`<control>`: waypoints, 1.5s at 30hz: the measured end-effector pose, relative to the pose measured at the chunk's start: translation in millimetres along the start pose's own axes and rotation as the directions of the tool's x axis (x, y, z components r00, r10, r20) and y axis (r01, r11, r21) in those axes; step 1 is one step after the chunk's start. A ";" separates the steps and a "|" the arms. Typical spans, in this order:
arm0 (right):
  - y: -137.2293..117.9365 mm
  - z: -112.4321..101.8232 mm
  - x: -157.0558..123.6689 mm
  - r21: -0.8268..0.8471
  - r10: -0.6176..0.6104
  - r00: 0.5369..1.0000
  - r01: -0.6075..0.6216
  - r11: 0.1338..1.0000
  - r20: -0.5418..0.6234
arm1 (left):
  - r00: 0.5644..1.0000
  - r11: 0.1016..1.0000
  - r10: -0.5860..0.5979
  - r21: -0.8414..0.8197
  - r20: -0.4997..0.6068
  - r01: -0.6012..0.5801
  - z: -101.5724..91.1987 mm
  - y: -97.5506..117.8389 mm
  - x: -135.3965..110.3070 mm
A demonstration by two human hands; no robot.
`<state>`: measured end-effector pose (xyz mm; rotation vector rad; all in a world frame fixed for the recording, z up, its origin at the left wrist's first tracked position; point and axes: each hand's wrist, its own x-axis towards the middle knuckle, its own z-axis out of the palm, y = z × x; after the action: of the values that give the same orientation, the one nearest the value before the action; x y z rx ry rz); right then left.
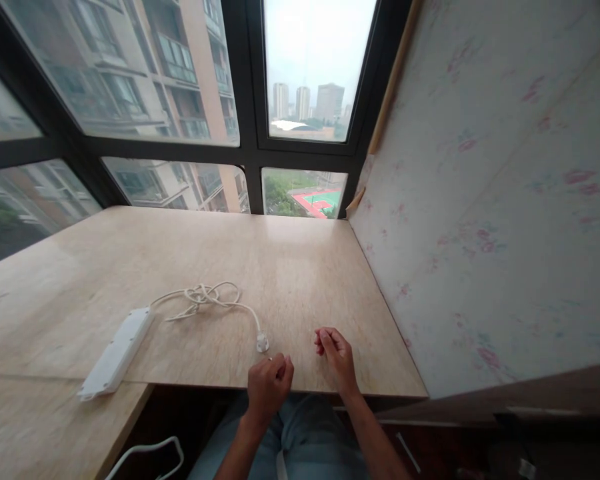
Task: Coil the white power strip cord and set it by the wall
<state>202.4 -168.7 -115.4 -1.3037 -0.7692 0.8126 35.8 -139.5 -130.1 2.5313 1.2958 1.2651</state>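
My left hand (269,381) is curled into a loose fist at the front edge of the stone-look counter (300,267), its knuckles just below a white plug (263,342). A little to the right, my right hand (336,353) is over the counter with its fingers bent inward, and no object shows in it. From the plug a white cord (205,293) runs left in a loose tangle to a white power strip (117,352). The strip lies slantwise, its near end by the counter's front edge. Neither hand visibly grips the cord or the plug.
A dark-framed window (253,150) rises behind the counter. On the right stands a wall with flowered paper (480,200). Below the counter's left part is a white curved tube or handle (150,448). My legs (300,433) are under the front edge.
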 end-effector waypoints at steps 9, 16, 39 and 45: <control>0.7 -0.2 0.8 0.001 0.001 1.000 -0.001 1.000 0.004 | 0.999 0.999 -0.039 0.039 0.022 0.038 2.5 0.0 -1.3; -0.1 -0.2 0.6 -0.015 0.000 1.000 0.000 1.000 -0.002 | 0.955 0.946 -0.258 -0.162 0.145 0.280 -2.1 -4.7 8.3; 16.8 -14.5 2.6 -0.071 0.188 0.977 -0.195 0.978 -0.099 | 0.464 0.317 -0.885 -0.693 0.030 0.648 -86.0 -106.0 53.0; 16.9 -14.8 3.5 -0.178 0.157 0.984 -0.169 0.969 -0.079 | 0.656 0.659 -0.720 0.074 -0.228 0.749 -120.5 -182.0 100.0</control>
<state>215.6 -171.8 -133.7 -1.5674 -0.7054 0.8408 -134.1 10.3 -50.4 1.5996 2.2228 1.2054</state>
